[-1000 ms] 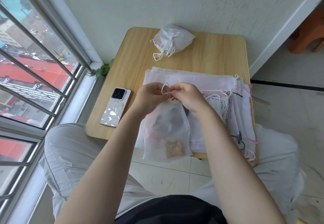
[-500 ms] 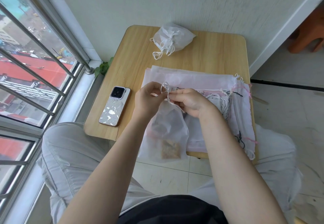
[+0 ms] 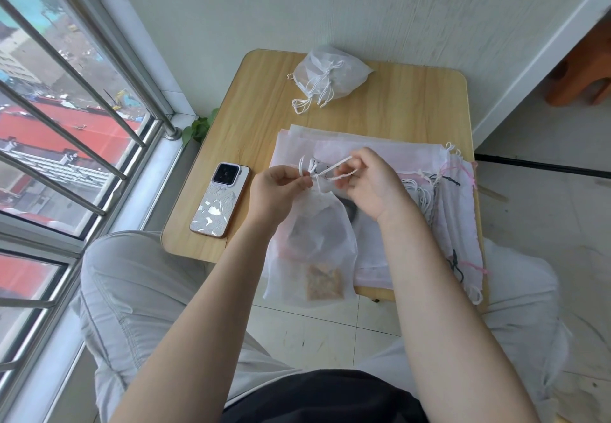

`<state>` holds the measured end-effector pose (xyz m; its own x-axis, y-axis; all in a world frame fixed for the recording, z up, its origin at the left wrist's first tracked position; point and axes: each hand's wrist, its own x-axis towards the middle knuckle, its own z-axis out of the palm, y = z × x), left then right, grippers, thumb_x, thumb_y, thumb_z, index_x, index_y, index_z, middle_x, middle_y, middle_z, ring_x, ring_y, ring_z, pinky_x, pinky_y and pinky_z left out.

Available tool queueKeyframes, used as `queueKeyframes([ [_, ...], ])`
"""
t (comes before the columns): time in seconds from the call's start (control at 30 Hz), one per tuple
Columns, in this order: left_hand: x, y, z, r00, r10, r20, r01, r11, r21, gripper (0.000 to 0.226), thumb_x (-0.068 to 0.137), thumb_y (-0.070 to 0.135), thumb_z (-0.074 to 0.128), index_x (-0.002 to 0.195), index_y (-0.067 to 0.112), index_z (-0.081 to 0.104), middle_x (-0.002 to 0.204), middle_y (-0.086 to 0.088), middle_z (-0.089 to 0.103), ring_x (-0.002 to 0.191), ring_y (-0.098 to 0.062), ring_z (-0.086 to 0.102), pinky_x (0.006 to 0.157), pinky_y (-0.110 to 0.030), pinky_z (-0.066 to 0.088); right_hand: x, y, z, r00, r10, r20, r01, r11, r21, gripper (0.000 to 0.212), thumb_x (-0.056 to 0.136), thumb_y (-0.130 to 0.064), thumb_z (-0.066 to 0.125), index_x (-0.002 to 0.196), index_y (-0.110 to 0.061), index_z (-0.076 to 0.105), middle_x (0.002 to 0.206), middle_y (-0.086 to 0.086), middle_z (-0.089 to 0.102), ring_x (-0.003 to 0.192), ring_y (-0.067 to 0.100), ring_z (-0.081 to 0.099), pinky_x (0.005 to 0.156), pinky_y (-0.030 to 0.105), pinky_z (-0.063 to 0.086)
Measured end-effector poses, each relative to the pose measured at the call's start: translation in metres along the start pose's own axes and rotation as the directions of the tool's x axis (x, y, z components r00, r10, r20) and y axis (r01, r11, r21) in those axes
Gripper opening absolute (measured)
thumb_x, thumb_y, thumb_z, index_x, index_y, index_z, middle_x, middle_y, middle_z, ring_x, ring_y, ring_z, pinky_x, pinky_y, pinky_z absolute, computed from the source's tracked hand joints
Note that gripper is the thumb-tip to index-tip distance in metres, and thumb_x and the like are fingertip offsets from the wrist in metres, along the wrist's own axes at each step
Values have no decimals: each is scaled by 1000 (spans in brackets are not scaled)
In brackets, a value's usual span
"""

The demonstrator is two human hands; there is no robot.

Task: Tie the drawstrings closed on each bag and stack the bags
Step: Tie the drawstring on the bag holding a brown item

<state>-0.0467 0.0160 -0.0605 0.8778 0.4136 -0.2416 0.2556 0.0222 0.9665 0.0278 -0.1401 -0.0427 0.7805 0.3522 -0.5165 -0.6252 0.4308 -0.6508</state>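
A person sits at a small wooden tabletop with both forearms reaching over its near edge. The left hand pinches a white drawstring between thumb and curled fingers, right at the gathered neck of a sheer white bag. The right hand pinches the other run of the same cord, which loops out from the neck and up to its fingertips; both grips are pressed together on the cord, the two hands just beside each other with the bag's neck between them. The bag hangs down from the hands, its lower part dropping past the near edge of the tabletop, and a tan, crumbly-looking square shows through the mesh near its bottom, with a darker mass higher up that cannot be made out.

Under the hands lies a flat pile of untied bags, white and pale pink, covering the right half of the tabletop up to its right edge; their cords, white, pink and black, bunch along that edge. Near the far edge, well apart from the pile, sits a tied bag, bunched up with white cord loops trailing toward the left. A phone lies face down near the left edge, close to the near left corner
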Motion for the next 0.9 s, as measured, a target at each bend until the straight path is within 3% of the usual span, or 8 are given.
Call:
queueKeyframes([
  [0.13,-1,-1,0,1000,3,-9,-3,1000,6,5,79,2,76,76,6,74,83,1,74,75,-7,67,72,-18,52,-5,-2,1,996,-90,8,85,960,268,44,97,-18,53,56,-14,38,72,10,63,79,27,70,83,40,55],
  [0.2,-2,0,0,1000,-3,-16,3,1000,7,3,80,3,76,79,2,73,82,0,74,74,-7,66,70,-18,52,-7,-2,2,996,-85,10,79,964,252,43,100,-23,50,61,-17,33,57,3,50,52,18,58,65,33,54],
  [0.27,0,1,-2,996,-32,-83,34,999,19,6,81,5,75,78,4,71,76,-3,72,64,-8,64,63,-18,51,-8,-3,3,995,-95,-41,96,995,23,42,101,-24,47,64,-20,28,48,-3,30,38,12,26,41,21,27],
  [0.37,2,1,-7,977,-40,-211,53,997,53,11,83,5,73,74,8,67,73,-10,71,52,-8,58,54,-18,49,-6,-1,1,957,-263,-123,185,879,-440,39,96,-19,52,65,-20,28,51,-2,24,42,14,17,45,20,15],
  [0.47,2,-1,-6,979,-48,-198,63,996,70,11,84,6,72,76,5,64,75,-12,71,49,-8,57,53,-21,48,-9,4,7,907,-418,45,235,414,-879,28,89,-27,59,70,-15,42,62,-3,40,56,15,36,54,29,30],
  [0.63,1,7,-13,979,-19,-201,32,998,63,15,86,5,69,72,6,62,66,-1,70,49,-10,55,56,-28,52,-13,4,9,968,-181,172,187,74,-980,20,78,-43,72,89,-28,64,88,-9,63,86,14,59,73,30,45],
  [0.73,4,8,-17,983,-37,-181,56,994,99,4,85,8,65,83,5,63,69,3,71,56,-12,62,65,-33,57,-13,1,10,969,-143,202,212,56,-976,17,79,-37,76,86,-24,66,82,-11,57,84,14,55,66,26,39],
  [0.9,10,11,-24,954,283,-95,-195,832,519,66,82,7,59,141,21,36,117,5,58,102,-10,56,85,-25,45,-11,2,15,954,-186,235,254,86,-963,14,80,-31,76,78,-24,64,78,-12,57,78,11,52,64,27,35],
])
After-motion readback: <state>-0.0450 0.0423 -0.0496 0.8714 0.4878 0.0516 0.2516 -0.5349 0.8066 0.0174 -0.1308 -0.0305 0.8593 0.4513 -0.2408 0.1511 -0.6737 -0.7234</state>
